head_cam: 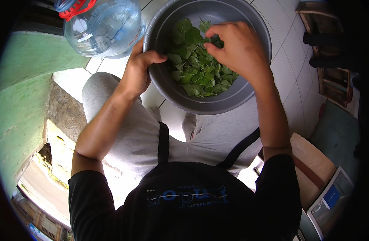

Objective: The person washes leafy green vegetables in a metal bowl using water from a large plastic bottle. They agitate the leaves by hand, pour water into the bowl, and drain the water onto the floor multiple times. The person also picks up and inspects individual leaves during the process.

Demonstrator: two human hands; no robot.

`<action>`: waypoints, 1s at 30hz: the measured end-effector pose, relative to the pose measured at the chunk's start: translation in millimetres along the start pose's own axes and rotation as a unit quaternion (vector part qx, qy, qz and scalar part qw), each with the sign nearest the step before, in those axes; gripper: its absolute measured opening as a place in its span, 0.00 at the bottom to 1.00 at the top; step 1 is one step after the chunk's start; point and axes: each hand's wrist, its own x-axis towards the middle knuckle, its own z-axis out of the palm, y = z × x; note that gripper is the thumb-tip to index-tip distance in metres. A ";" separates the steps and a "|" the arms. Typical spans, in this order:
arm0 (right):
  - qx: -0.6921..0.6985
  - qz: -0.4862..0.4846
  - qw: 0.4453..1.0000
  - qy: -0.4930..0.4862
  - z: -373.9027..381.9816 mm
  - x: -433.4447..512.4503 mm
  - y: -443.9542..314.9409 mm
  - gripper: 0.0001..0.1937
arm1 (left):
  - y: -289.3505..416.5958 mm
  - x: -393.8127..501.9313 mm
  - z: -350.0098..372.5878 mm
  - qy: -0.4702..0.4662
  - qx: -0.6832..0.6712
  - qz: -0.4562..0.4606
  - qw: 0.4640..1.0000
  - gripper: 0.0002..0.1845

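A round grey plastic basin point(202, 105) rests near my knees, its bottom partly covered with loose green leaves point(199, 72), some on short stems. My left hand point(139, 67) grips the basin's left rim, thumb over the inside wall and fingers hidden beneath the outside. Over the upper right of the leaves is my right hand point(232, 45), thumb and forefinger curled close together at the leaves. A single leaf point(205, 26) stands up beside the forefinger; whether the fingertips pinch anything cannot be told.
A large clear plastic water bottle point(103, 30) with a red handle stands on the white tiled floor point(285, 60) at the upper left. A green wall point(24, 90) runs along the left. Wooden frames point(335, 81) stand at the right, above a pale block point(311, 162) at the lower right.
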 end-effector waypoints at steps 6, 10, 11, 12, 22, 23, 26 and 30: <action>-0.003 -0.007 1.000 0.007 18.4 7.2 -1.1 0.09 | -0.2 -0.2 1.3 -0.012 0.001 0.017 1.000 0.30; -0.021 -0.014 1.000 0.003 22.1 9.3 0.2 0.06 | -1.1 1.6 -0.5 -0.016 0.002 0.014 1.000 0.29; -0.028 -0.010 1.000 -0.006 21.2 9.1 1.0 0.05 | -1.1 2.2 -1.3 -0.017 -0.002 0.011 1.000 0.29; 0.009 -0.012 1.000 0.000 19.4 8.3 2.5 0.05 | -1.0 2.8 -2.1 -0.017 -0.006 0.009 1.000 0.28; 0.335 0.009 0.941 -0.058 -4.4 2.5 18.8 0.10 | -3.4 5.1 -2.7 -0.001 -0.006 -0.001 1.000 0.27; 0.339 0.047 0.935 -0.096 -9.7 0.6 20.2 0.10 | -2.7 5.0 -2.7 -0.004 -0.005 -0.001 1.000 0.26; 0.360 0.111 0.912 -0.164 -18.4 -1.3 23.2 0.11 | -2.1 4.6 -2.0 -0.011 -0.008 0.000 1.000 0.27; 0.288 0.064 0.953 -0.074 -12.0 -0.6 23.1 0.09 | -2.4 5.2 -0.3 -0.008 -0.003 0.004 1.000 0.28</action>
